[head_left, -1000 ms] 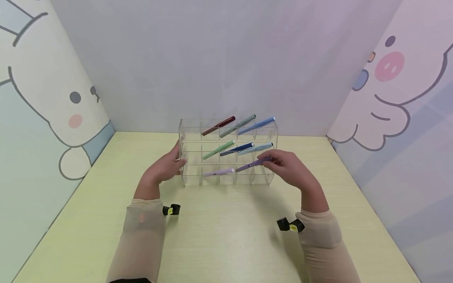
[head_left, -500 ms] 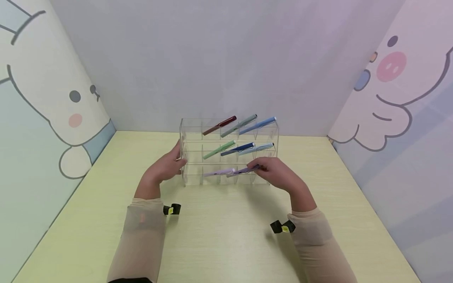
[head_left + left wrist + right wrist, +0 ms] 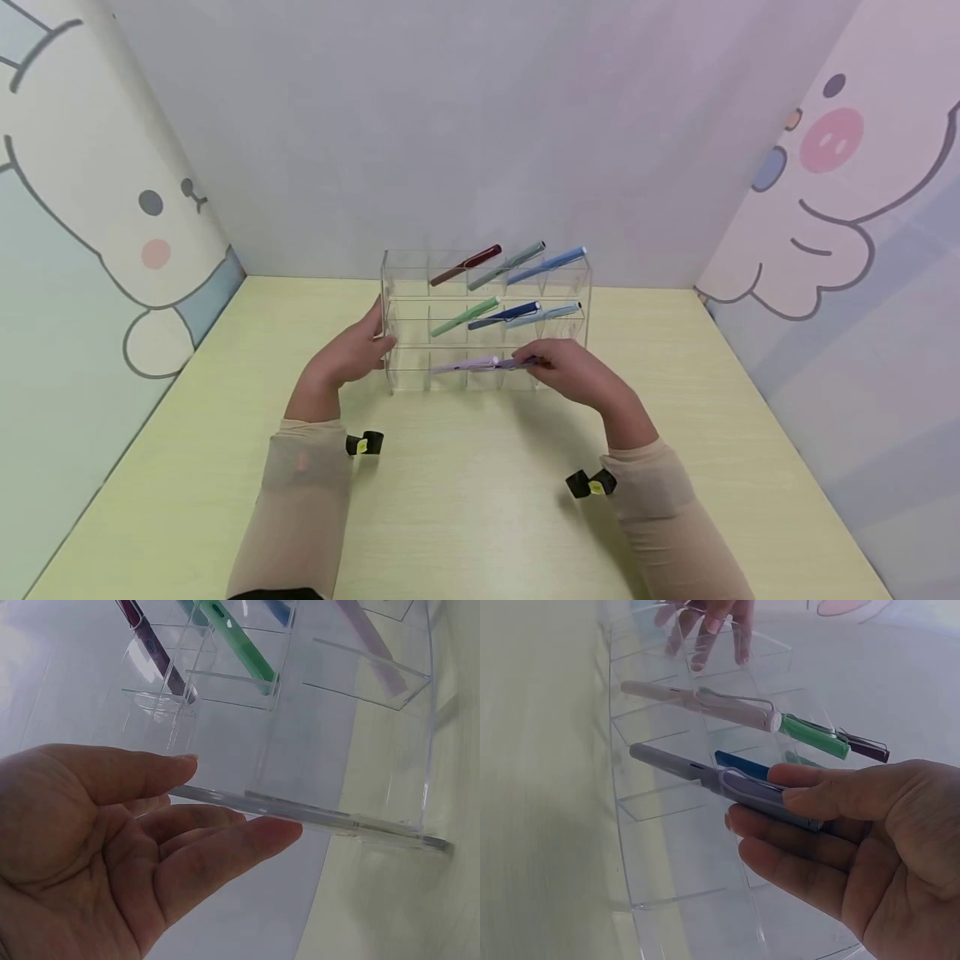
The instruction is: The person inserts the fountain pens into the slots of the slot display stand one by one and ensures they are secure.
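A clear acrylic pen rack [image 3: 408, 348] with three tiers of slots stands on the table. My left hand [image 3: 343, 360] holds its left side panel, thumb inside and fingers outside in the left wrist view. In my right hand [image 3: 572, 371] a purple pen [image 3: 676, 766] is pinched between thumb and fingers near its cap end. Its tip end lies over a bottom-tier slot, just right of a pale lilac pen [image 3: 471, 364]. In the right wrist view, the remaining fingers spread below the pen. The cap end is partly hidden by the hand.
Dark red [image 3: 467, 265], grey-green [image 3: 507, 266] and blue [image 3: 547, 266] pens slant in the top tier. Green [image 3: 465, 317], navy [image 3: 504, 316] and light blue [image 3: 551, 314] pens lie in the middle tier. A grey wall [image 3: 480, 142] rises behind the table [image 3: 465, 492].
My right hand has moved left and slightly down, bringing the purple pen beside the lilac one in the bottom tier. The left hand stays on the rack's side.
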`<state>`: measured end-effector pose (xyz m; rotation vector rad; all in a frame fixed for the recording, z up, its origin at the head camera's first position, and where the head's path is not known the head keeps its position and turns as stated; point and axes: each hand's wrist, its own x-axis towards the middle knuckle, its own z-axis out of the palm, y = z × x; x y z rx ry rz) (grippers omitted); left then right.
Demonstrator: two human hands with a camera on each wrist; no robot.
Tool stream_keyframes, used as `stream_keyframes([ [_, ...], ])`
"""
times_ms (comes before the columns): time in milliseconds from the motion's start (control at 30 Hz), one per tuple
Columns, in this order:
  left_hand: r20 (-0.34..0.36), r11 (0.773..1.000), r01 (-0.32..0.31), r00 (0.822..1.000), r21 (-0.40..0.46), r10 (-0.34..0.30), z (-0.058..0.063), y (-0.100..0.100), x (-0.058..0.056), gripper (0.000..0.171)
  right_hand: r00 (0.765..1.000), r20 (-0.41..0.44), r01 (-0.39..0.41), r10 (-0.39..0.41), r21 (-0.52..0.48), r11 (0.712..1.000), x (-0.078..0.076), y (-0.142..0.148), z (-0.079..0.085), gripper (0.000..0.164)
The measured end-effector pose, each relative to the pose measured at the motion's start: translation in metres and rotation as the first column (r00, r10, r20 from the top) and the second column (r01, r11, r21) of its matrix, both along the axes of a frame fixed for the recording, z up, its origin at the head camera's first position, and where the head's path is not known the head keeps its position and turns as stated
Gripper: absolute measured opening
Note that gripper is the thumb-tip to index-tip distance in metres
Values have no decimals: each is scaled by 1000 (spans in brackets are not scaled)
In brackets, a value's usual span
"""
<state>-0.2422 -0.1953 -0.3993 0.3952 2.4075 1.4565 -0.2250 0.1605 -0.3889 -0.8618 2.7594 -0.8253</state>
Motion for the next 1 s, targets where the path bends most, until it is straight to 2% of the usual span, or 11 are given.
stream_keyframes([
  [267, -5, 1000, 4, 1000, 3, -4, -1, 0, -1, 79, 1000, -9, -13, 13, 5, 1000, 1, -3, -2, 24],
  [533, 0, 1000, -2, 1000, 29, 2, -1, -1, -2, 80, 998, 55, -16, 17, -6, 1000, 0, -3, -3, 25],
  [700, 6, 998, -2, 1000, 55, 2, -1, -3, -2, 81, 998, 60, -24, 24, -15, 1000, 1, -4, -1, 24],
  [1000, 61, 996, -85, 994, -23, 86, 9, -16, 3, 86, 999, 46, -7, 8, -16, 1000, 3, -2, 4, 28],
])
